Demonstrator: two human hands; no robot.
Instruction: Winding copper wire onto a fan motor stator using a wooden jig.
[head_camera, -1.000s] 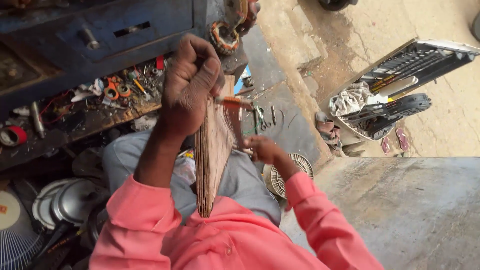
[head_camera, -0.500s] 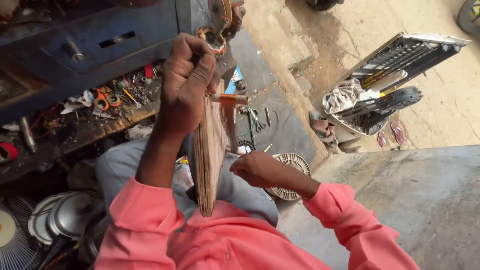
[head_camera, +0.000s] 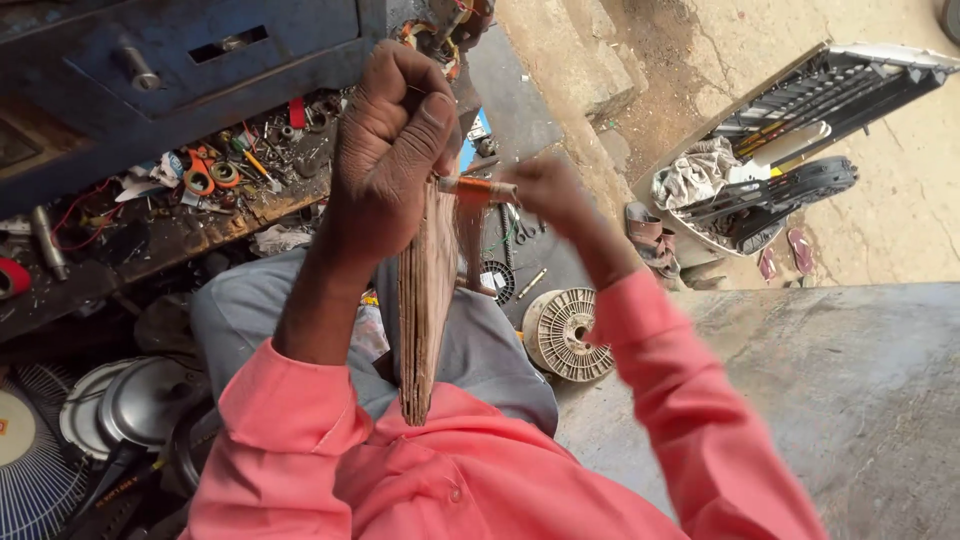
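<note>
While fisted tight around the top of a long ribbed wooden former (head_camera: 425, 320), left hand (head_camera: 385, 165) keeps it upright over the lap, lower end against the pink shirt (head_camera: 420, 480). Right hand (head_camera: 545, 195), blurred, pinched on copper wire (head_camera: 478, 188) at the former's top. Just below, wire spool (head_camera: 565, 335) on the floor. Behind, cluttered desk (head_camera: 200, 200) with orange scissors (head_camera: 210, 175).

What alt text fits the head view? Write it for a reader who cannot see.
A person's left hand grips the top of a flat wooden slat wound with copper wire, while the blurred right hand pulls a strand. Below lie a cluttered tool shelf and a ribbed spool.
</note>
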